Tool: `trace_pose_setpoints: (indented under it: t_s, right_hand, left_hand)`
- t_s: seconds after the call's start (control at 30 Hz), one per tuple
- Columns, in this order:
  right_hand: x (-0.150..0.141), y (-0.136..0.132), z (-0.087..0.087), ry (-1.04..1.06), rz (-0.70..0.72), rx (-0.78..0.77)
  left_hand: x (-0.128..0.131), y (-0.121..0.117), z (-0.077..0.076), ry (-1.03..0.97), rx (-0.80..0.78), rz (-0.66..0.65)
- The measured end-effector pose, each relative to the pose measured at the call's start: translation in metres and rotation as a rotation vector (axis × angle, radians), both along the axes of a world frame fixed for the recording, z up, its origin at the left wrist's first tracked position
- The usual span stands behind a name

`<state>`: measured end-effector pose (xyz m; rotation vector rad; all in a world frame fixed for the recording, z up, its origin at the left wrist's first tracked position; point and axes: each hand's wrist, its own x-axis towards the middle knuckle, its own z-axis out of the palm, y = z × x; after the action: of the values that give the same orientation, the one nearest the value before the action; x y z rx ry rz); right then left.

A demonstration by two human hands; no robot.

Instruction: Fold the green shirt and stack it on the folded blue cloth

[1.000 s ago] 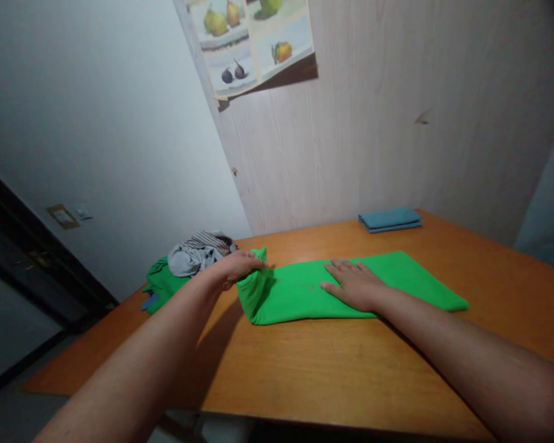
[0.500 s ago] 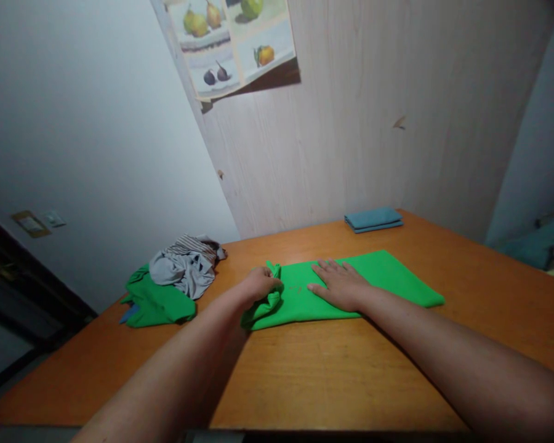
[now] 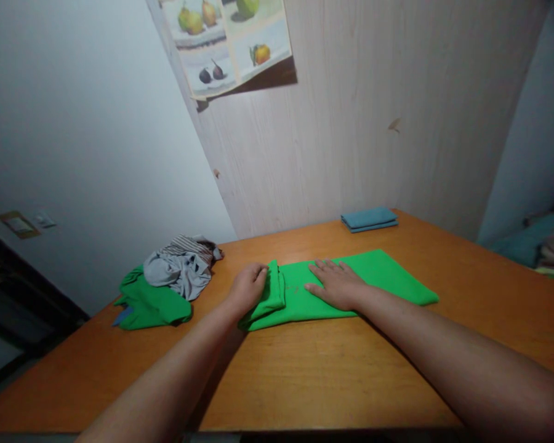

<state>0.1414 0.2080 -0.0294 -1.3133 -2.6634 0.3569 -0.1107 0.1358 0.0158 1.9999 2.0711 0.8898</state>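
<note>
A green shirt [image 3: 388, 277], folded into a long flat strip, lies across the middle of the table. Its left end is turned over into a short flap that rests on top. My left hand [image 3: 249, 286] is closed at this flap, thumb and fingers pinching the cloth near its outer edge. Flat on the shirt, a little right of the flap, my right hand [image 3: 337, 284] presses down with its fingers spread. A small faint print shows on the cloth between the two hands.
On the left of the wooden table [image 3: 305, 381] is a loose heap with a green cloth [image 3: 157, 304] and a grey garment [image 3: 180, 271]. A folded blue cloth [image 3: 369, 219] lies near the wall at the back. Fruit pictures [image 3: 228, 46] hang above.
The bunched cloth at the shirt's left end now lies smoother, as a straight-edged flap. My left hand has shifted slightly left along it. My right hand stays pressed on the shirt.
</note>
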Motion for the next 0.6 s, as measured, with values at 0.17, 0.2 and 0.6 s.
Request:
trace_pose_setpoints:
  t_s: [0.17, 0.2, 0.6]
  right_hand:
    - [0.000, 0.000, 0.000, -0.007, 0.001, 0.005]
    - [0.000, 0.000, 0.000, -0.008, 0.002, 0.005]
    - [0.000, -0.001, 0.002, -0.011, -0.002, 0.002]
  left_hand:
    - [0.004, -0.004, -0.016, 0.010, -0.096, -0.200]
    - [0.004, -0.004, -0.018, 0.014, -0.105, -0.214]
    - [0.033, 0.009, 0.006, 0.199, -0.225, 0.209]
